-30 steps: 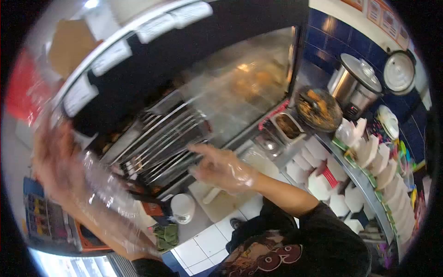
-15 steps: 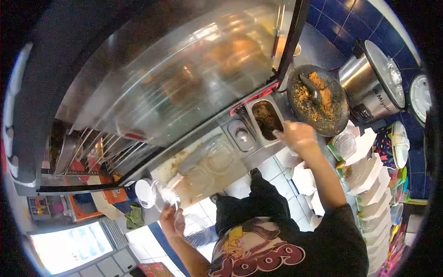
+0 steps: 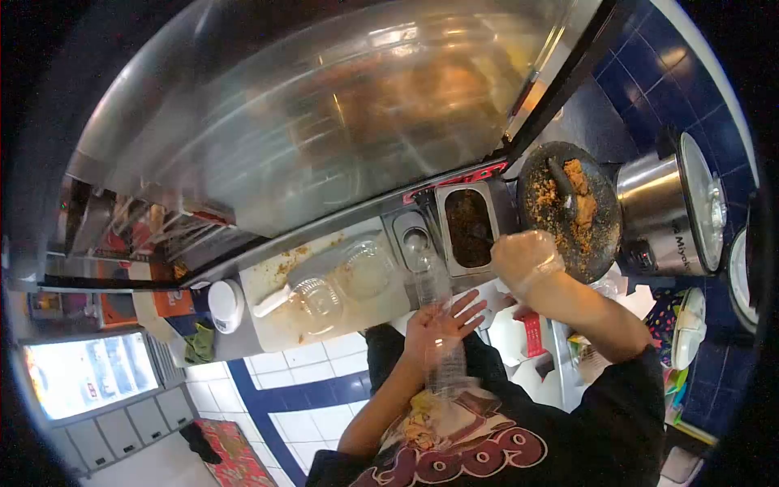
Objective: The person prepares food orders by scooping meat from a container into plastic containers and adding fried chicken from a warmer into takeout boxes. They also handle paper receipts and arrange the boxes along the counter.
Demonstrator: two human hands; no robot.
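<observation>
1 head-worn view, looking forward and down, close above left hand [image 3: 442, 331], right hand [image 3: 527, 258]

A steel cooker [image 3: 667, 213] stands beside blue tiles [image 3: 652, 55].

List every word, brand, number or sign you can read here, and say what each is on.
"Miyak": on the steel cooker; the end of the word is unclear.
"oo": the middle of the large lettering on the black shirt; I can't settle the outer letters.
Too small or blurred to read: marks on the lit fridge and the red panel.
</observation>
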